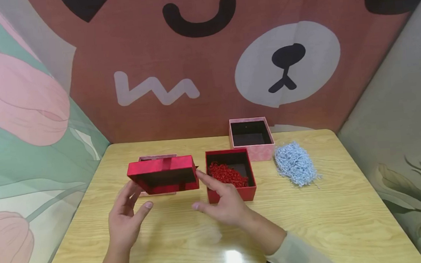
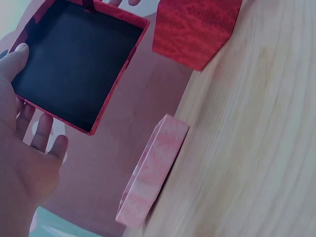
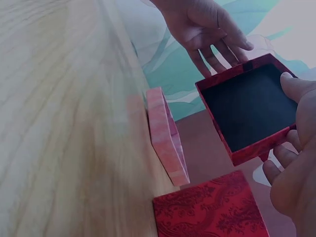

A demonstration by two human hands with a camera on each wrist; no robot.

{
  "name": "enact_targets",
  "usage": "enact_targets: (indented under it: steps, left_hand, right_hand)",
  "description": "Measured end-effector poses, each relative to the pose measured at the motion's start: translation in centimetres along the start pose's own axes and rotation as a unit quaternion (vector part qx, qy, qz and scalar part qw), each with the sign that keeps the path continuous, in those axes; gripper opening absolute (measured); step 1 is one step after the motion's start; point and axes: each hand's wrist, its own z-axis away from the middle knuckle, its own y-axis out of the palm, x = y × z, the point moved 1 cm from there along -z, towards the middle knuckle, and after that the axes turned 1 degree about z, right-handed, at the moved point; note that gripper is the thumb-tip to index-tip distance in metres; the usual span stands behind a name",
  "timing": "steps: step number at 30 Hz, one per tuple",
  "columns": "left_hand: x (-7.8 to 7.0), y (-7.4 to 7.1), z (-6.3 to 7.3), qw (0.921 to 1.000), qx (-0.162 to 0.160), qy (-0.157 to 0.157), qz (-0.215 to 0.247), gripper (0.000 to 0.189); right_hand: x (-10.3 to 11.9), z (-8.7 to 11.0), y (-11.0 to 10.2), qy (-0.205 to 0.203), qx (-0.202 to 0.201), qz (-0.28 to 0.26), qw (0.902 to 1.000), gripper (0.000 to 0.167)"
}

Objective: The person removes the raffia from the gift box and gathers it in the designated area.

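Observation:
A shallow red box lid [image 1: 161, 164] with a dark inside is tilted above the table, its hollow side facing me. My left hand [image 1: 126, 222] has its fingers against the lid's left side, thumb apart from it. At the opposite side, the extended fingers of my right hand [image 1: 225, 200] reach the lid's edge, with that thumb lower and apart. The lid stays up between both hands. Just right of it stands the red box [image 1: 232, 195], partly overlapped by my right hand, with red shredded paper [image 1: 229, 175] inside.
Behind and below the raised lid, a shallow pink lid [image 2: 155, 173] lies on the wooden table [image 1: 315, 230]. A deeper pink box [image 1: 254, 152] with a dark inside stands at the back, beside a heap of pale blue shredded paper [image 1: 296, 164]. Printed cloth walls enclose the table.

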Motion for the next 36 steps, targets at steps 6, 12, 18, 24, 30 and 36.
enact_targets:
  steps: [6,12,18,24,30,36]
  left_hand:
    - [-0.6,-1.3,0.6,0.9943,-0.021,-0.097,-0.04,0.073]
    - [-0.7,-2.4,1.3,0.9878,-0.008,-0.147,-0.05,0.076]
    - [-0.5,-3.5,2.2,0.9847,0.016,-0.163,-0.059,0.078]
    - [-0.6,-4.2,2.7,0.9832,0.015,-0.168,-0.07,0.071]
    - [-0.7,-5.0,3.6,0.9829,0.0,-0.177,-0.048,0.069]
    - [-1.0,-6.0,4.3,0.9808,-0.007,-0.192,-0.034,0.065]
  right_hand:
    - [0.0,0.1,1.1,0.008,0.01,0.004,0.9999,0.086]
    - [-0.1,0.3,2.1,0.003,0.03,0.023,0.9993,0.093]
    - [-0.1,0.3,2.9,-0.012,0.044,0.027,0.9986,0.1]
    - [0.0,0.3,3.5,0.002,0.057,0.035,0.9978,0.105]
    - [0.2,0.3,4.2,0.06,0.085,0.062,0.9927,0.113]
    - [0.0,0.4,5.2,0.082,0.118,0.081,0.9863,0.123]
